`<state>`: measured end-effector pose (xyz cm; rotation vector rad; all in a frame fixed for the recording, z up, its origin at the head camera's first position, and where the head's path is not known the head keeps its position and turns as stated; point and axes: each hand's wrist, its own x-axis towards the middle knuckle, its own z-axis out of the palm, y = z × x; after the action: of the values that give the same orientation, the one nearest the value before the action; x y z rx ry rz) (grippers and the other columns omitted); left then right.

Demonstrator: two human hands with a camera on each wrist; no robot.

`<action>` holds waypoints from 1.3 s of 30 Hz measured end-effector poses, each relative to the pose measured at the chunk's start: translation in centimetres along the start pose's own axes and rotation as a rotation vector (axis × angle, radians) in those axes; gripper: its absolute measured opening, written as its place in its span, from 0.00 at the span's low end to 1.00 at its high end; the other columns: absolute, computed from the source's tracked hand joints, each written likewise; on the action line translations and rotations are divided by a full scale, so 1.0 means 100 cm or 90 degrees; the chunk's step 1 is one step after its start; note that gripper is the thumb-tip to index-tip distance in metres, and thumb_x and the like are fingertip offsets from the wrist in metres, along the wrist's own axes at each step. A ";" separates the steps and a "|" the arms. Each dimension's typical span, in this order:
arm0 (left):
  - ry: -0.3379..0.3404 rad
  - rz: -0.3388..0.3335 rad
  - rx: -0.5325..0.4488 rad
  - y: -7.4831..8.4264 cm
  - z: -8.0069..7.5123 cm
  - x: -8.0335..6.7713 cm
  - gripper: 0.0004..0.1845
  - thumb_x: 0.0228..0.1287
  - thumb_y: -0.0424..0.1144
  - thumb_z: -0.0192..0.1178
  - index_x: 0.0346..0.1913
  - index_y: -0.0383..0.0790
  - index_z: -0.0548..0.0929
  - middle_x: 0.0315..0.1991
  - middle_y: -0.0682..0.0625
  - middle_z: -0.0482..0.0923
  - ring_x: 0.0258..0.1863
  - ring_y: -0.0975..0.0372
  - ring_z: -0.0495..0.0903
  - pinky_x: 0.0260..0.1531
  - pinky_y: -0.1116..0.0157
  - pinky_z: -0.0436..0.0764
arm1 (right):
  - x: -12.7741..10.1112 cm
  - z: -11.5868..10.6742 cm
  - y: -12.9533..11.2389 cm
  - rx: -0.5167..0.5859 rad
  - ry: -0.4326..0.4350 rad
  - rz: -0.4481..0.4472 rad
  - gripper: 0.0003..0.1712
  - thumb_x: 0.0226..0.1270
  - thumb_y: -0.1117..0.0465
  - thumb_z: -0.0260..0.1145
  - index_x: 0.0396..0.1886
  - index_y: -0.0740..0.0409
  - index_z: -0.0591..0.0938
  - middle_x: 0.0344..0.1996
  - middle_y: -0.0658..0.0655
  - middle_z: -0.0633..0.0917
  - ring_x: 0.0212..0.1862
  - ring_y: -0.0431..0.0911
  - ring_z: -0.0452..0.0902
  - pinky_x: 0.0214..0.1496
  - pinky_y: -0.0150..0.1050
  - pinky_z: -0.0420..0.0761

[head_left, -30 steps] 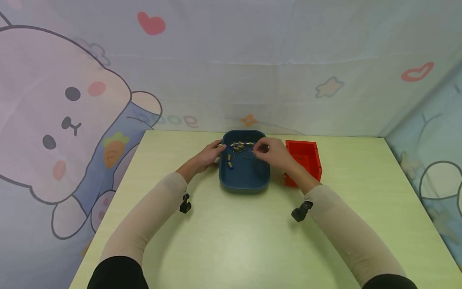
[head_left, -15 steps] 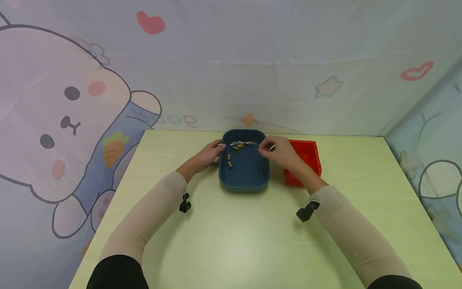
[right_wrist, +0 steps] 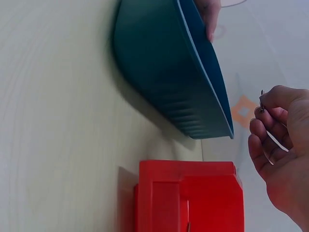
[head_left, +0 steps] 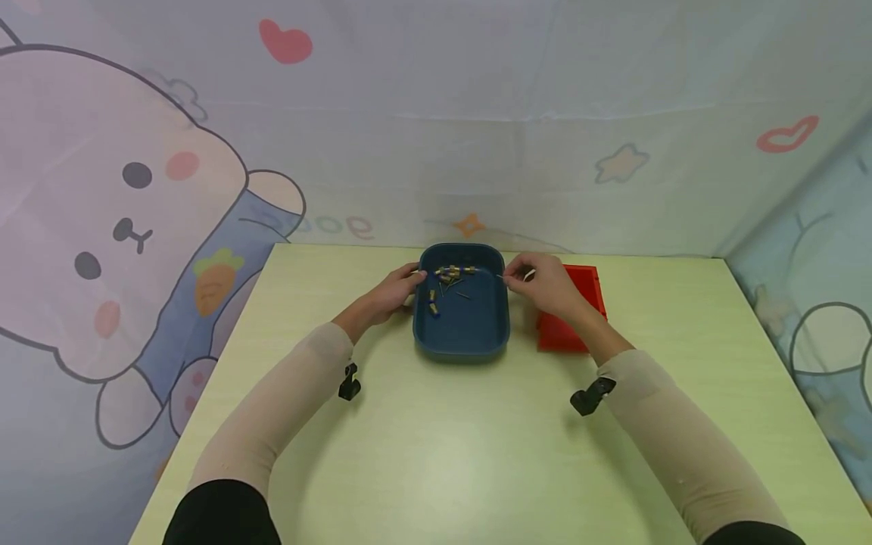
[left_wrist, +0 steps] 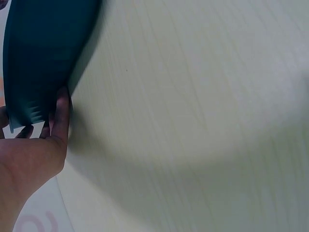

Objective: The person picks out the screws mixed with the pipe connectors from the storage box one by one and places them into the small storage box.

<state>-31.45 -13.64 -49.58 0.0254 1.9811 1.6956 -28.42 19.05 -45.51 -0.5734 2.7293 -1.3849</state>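
- The step in hand looks like sorting: thin metal pins are picked out of the dark blue tray (head_left: pixel 462 325) and carried to the red bin (head_left: pixel 579 303).
- The right hand (head_left: pixel 545 286) hovers just right of centre in the head view, over the gap between the tray's right rim and the bin; its fingertips (right_wrist: pixel 263 104) are curled and pinch a thin metal pin (right_wrist: pixel 261 100), which the right wrist view shows as a small dark sliver at the thumb.
- The left hand (head_left: pixel 395 291) rests on the tray's left rim, fingers curled over the edge; the left wrist view shows the fingers (left_wrist: pixel 59 113) pressed against the tray's outer wall at the left edge of the frame.
- The mixed small parts (head_left: pixel 450 280), yellowish pieces with blue ends and a few dark pins, lie in the upper half of the tray; the lower half is bare.
- The bin stands touching or just beside the tray's right side, partly hidden by the right hand; what it holds cannot be told.
- Judged from this, the next move calls for carrying the pin a little further right over the bin's opening and parting the fingertips, while the left hand steadies the tray on the pale green table (head_left: pixel 443 454).
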 end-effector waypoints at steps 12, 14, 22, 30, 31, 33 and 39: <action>-0.005 0.001 -0.001 0.000 0.001 0.001 0.33 0.88 0.49 0.47 0.86 0.46 0.53 0.80 0.41 0.62 0.80 0.46 0.62 0.69 0.40 0.73 | -0.007 -0.012 0.007 -0.002 0.030 0.017 0.07 0.76 0.61 0.69 0.44 0.60 0.88 0.38 0.58 0.87 0.42 0.51 0.80 0.45 0.36 0.80; -0.006 0.002 0.001 0.000 0.001 0.001 0.33 0.88 0.49 0.47 0.86 0.46 0.53 0.79 0.41 0.63 0.80 0.46 0.62 0.69 0.40 0.72 | -0.008 -0.015 0.009 -0.003 0.033 0.021 0.06 0.76 0.61 0.69 0.44 0.60 0.88 0.38 0.58 0.87 0.42 0.51 0.79 0.43 0.35 0.80; -0.005 0.004 -0.001 0.001 0.003 0.001 0.31 0.88 0.49 0.47 0.85 0.47 0.55 0.78 0.41 0.65 0.79 0.47 0.63 0.69 0.39 0.72 | -0.013 -0.030 0.017 -0.011 0.061 0.027 0.05 0.75 0.63 0.70 0.43 0.61 0.87 0.37 0.59 0.86 0.41 0.52 0.79 0.40 0.32 0.78; -0.004 0.004 -0.001 0.002 0.003 0.000 0.31 0.88 0.50 0.46 0.86 0.47 0.55 0.79 0.41 0.64 0.79 0.46 0.62 0.70 0.40 0.72 | -0.016 -0.041 0.023 -0.036 0.063 0.048 0.08 0.77 0.60 0.68 0.46 0.61 0.87 0.39 0.59 0.85 0.43 0.51 0.77 0.43 0.37 0.79; -0.004 0.004 0.000 0.002 0.003 0.000 0.31 0.88 0.50 0.46 0.86 0.47 0.55 0.79 0.41 0.64 0.80 0.46 0.62 0.70 0.40 0.72 | -0.016 -0.042 0.024 -0.037 0.063 0.051 0.08 0.77 0.60 0.68 0.46 0.61 0.87 0.40 0.60 0.85 0.43 0.51 0.77 0.44 0.38 0.79; -0.003 0.004 0.002 0.002 0.003 0.000 0.31 0.88 0.49 0.47 0.85 0.47 0.55 0.79 0.41 0.64 0.80 0.46 0.62 0.70 0.40 0.72 | -0.016 -0.043 0.026 -0.038 0.064 0.058 0.09 0.77 0.59 0.68 0.47 0.60 0.87 0.41 0.60 0.85 0.44 0.52 0.77 0.45 0.38 0.79; -0.001 0.001 0.005 0.001 0.002 0.000 0.31 0.88 0.49 0.46 0.86 0.47 0.55 0.79 0.41 0.63 0.80 0.46 0.62 0.70 0.39 0.72 | -0.018 -0.047 0.030 -0.043 0.066 0.071 0.11 0.78 0.57 0.69 0.49 0.61 0.87 0.45 0.61 0.86 0.47 0.54 0.79 0.46 0.38 0.81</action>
<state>-31.44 -13.42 -49.50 0.0317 1.9872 1.6874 -28.61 24.91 -45.27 -0.3560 2.8491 -1.3375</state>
